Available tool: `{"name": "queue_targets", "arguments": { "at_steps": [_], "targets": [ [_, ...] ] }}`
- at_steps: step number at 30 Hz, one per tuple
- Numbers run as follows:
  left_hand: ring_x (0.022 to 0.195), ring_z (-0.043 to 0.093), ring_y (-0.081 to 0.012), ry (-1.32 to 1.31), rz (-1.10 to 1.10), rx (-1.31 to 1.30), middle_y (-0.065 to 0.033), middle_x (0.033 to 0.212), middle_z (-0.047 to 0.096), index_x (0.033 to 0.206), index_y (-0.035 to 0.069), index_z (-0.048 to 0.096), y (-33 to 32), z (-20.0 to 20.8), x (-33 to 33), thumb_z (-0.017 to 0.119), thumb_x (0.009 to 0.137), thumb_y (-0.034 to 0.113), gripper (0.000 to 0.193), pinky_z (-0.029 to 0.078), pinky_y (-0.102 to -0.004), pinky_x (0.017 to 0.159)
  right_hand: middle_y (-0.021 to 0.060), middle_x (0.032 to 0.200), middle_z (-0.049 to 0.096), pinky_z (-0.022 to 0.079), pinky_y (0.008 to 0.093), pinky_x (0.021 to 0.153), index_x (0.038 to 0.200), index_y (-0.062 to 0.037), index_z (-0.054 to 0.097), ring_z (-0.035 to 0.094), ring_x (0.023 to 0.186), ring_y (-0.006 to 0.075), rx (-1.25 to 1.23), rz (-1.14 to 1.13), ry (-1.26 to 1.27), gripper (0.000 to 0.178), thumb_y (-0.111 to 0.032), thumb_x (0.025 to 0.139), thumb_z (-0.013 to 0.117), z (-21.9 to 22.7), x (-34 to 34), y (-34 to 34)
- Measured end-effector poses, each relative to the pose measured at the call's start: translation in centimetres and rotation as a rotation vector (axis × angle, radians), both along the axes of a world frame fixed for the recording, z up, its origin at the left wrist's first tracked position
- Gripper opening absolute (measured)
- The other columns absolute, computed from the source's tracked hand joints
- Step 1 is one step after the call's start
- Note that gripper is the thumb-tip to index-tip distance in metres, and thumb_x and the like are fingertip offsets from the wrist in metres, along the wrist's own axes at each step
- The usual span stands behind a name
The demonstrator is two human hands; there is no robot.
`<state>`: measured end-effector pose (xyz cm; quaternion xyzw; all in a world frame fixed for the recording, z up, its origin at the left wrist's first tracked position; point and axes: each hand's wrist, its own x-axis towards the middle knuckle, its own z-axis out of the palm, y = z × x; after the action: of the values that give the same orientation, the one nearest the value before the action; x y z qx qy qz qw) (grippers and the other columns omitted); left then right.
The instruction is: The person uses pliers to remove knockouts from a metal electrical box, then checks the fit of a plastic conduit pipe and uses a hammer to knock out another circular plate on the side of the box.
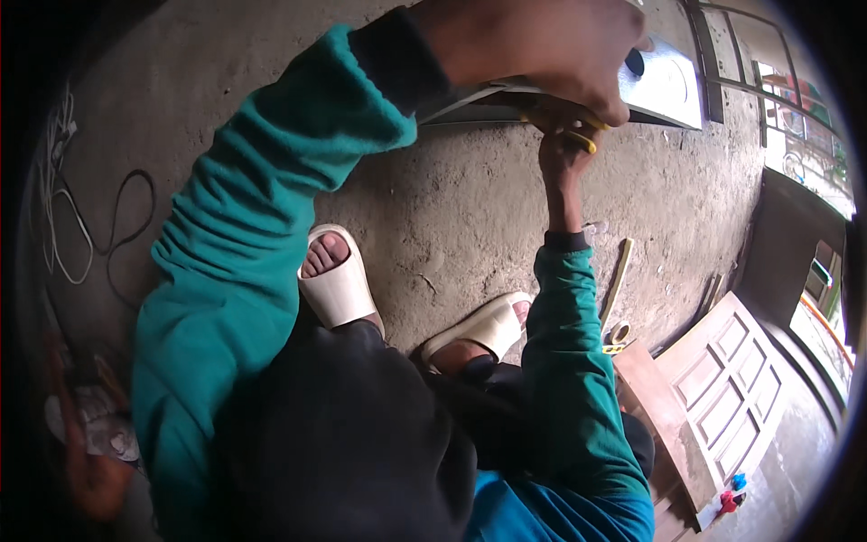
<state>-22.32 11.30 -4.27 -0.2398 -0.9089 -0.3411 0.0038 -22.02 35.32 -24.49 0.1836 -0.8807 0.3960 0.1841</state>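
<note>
My left hand (pixel 560 45) reaches across the top of the view, its fingers curled over a shiny metal sheet (pixel 673 90). The sheet has a dark round spot near the hand, and its thin edge shows again left of the hand. Just below, my right hand (pixel 564 154) is closed around a yellow-handled tool (pixel 581 141). The tool's working end is hidden behind my left hand, so its kind cannot be made out. Both hands are close together at the sheet's near edge.
My feet in cream slides (pixel 339 285) rest on rough concrete. To the right lie a yellowish strip (pixel 617 282), a tape roll (pixel 619 332), a wooden board (pixel 664 425) and a panelled door (pixel 727 375). Cables (pixel 126 212) lie at left. A metal frame (pixel 741 81) stands at far right.
</note>
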Motion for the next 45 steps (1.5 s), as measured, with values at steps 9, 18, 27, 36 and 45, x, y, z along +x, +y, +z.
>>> {"name": "queue_targets", "arguments": {
  "at_steps": [9, 18, 27, 36, 45],
  "targets": [
    [0.095, 0.068, -0.0421, 0.002, 0.028, -0.12, -0.0273, 0.11, 0.066, 0.12, 0.005, 0.065, 0.7, 1.3, 0.8, 0.075, 0.072, 0.043, 0.062, 0.054, -0.0474, 0.084, 0.022, 0.159, 0.02, 0.045, 0.0577, 0.101, 0.155, -0.0206, 0.026, 0.039, 0.135, 0.0482, -1.08, 0.524, -1.161, 0.088, -0.052, 0.083, 0.066, 2.6, 5.1, 4.5],
    [0.094, 0.067, -0.0362, 0.013, 0.08, -0.143, -0.0209, 0.104, 0.065, 0.129, 0.008, 0.063, 1.8, 1.8, 0.7, 0.074, 0.072, 0.048, 0.071, 0.052, -0.0405, 0.085, 0.0145, 0.116, 0.06, 0.056, 0.0441, 0.082, 0.12, -0.0081, 0.052, 0.063, 0.103, 0.0291, -1.076, 0.227, -1.408, 0.092, -0.085, 0.07, 0.059, -1.7, 6.8, 8.5],
    [0.087, 0.067, -0.029, -0.024, 0.124, -0.192, -0.0148, 0.096, 0.066, 0.127, 0.006, 0.065, 2.4, 2.1, 0.6, 0.077, 0.069, 0.047, 0.072, 0.052, -0.0374, 0.079, 0.0208, 0.095, 0.057, 0.052, 0.0479, 0.067, 0.129, -0.007, 0.04, 0.063, 0.079, 0.0412, 0.313, 0.076, -0.557, 0.063, -0.017, 0.075, 0.071, -2.9, 8.9, 3.6],
    [0.086, 0.067, -0.0268, 0.043, 0.1, -0.171, -0.0145, 0.096, 0.067, 0.127, 0.005, 0.065, 2.5, 1.7, 0.2, 0.077, 0.068, 0.05, 0.075, 0.052, -0.0348, 0.078, 0.0246, 0.103, 0.055, 0.051, 0.0488, 0.066, 0.153, -0.0179, 0.025, 0.063, 0.08, 0.043, 0.471, -0.129, -0.623, 0.09, -0.022, 0.076, 0.07, -1.8, 7.9, 4.1],
    [0.085, 0.066, -0.0251, 0.039, 0.118, -0.198, -0.0136, 0.095, 0.067, 0.125, 0.004, 0.066, 2.0, 1.1, 0.5, 0.076, 0.068, 0.05, 0.074, 0.051, -0.0351, 0.076, 0.0194, 0.101, 0.056, 0.051, 0.0496, 0.072, 0.152, -0.0232, 0.032, 0.062, 0.083, 0.041, 0.527, 0.054, -0.744, 0.09, -0.019, 0.071, 0.072, -0.2, 9.6, 1.1]
  ]
}}
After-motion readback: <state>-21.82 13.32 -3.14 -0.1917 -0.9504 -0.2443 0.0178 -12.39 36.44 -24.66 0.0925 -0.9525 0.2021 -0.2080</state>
